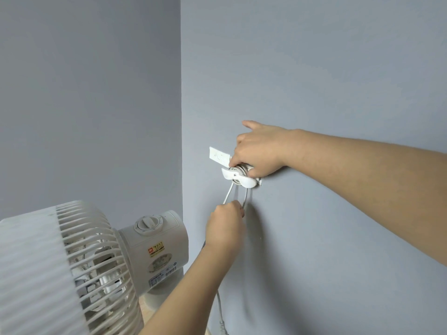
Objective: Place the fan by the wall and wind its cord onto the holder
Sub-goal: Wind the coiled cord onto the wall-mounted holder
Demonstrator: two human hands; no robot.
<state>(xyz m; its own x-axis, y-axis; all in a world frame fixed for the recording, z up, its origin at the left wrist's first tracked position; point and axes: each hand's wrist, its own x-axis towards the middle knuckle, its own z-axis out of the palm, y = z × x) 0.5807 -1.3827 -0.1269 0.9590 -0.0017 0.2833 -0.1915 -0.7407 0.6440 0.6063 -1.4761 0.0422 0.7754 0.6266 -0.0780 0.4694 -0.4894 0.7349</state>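
A white fan stands at the lower left, close to the blue-grey wall, its grille toward me and its motor housing with a dial behind it. A white cord holder is fixed to the wall at mid height, with turns of white cord around it. My right hand rests on the holder, its fingers curled over the wound cord. Just below, my left hand grips two strands of cord that hang from the holder. More cord trails down along the wall.
A white paper label is stuck on the wall just left of the holder. The walls meet in a corner behind the fan. A strip of light wooden surface shows under the fan's base.
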